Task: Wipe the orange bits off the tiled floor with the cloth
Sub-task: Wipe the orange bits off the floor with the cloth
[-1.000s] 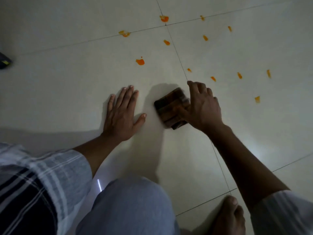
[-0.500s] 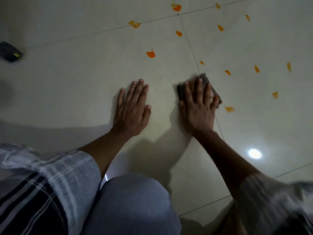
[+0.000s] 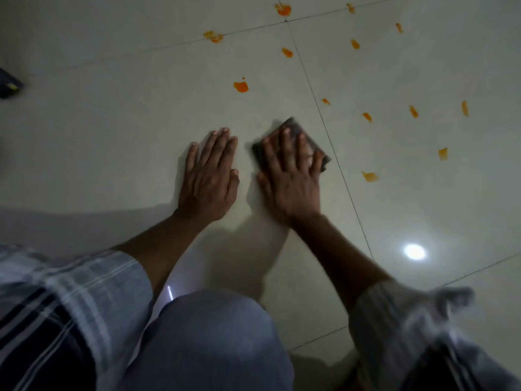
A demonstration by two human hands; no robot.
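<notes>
Glazed cream floor tiles point(image 3: 112, 142) filled the view from the head camera as a person crouched over them. At the nine o'clock edge lay a dark object point(image 3: 8, 86), too blurred to identify. Nearer the centre, the left hand point(image 3: 210, 173) rested flat on the tile, fingers straight and close together, gripping nothing. Just beside it, toward three o'clock, the right hand point(image 3: 291, 176) pressed down with fingers spread straight across a dark folded cloth point(image 3: 293, 128), whose far corner showed past the fingertips toward twelve o'clock. Orange bits point(image 3: 241, 86) lay scattered from twelve o'clock round to three, the nearest point(image 3: 370, 176) lying just beyond a grout line point(image 3: 332, 148) from the cloth. A round light reflection point(image 3: 414, 251) shone on the tile at four o'clock.
</notes>
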